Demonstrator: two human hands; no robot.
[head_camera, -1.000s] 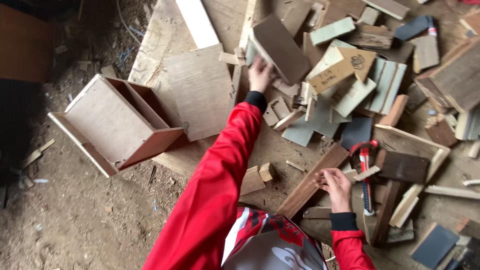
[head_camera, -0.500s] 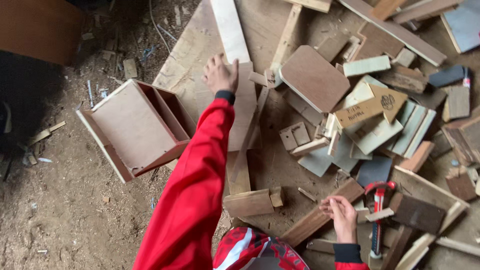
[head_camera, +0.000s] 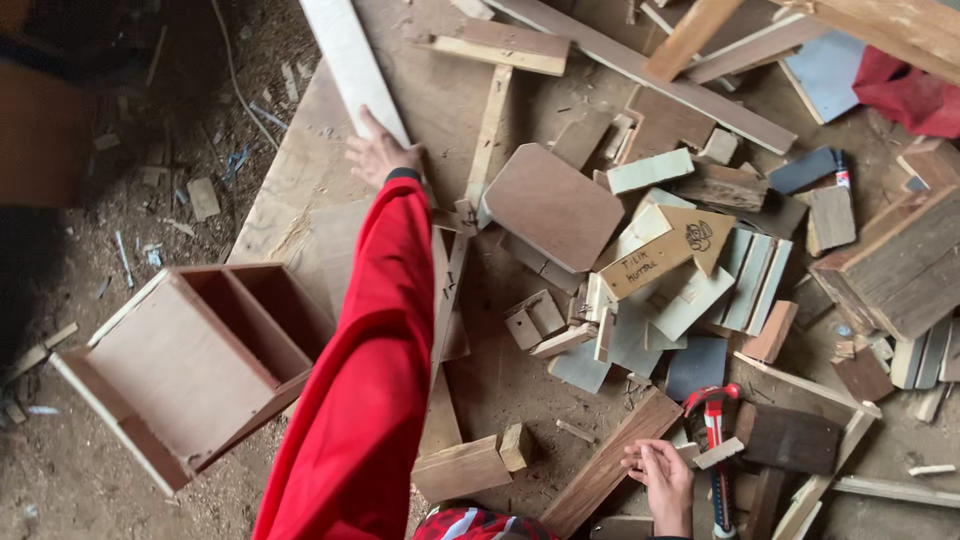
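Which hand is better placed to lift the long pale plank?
Left. The left hand already rests on the long pale plank; the right hand lies far off, beside the red-handled hammer.
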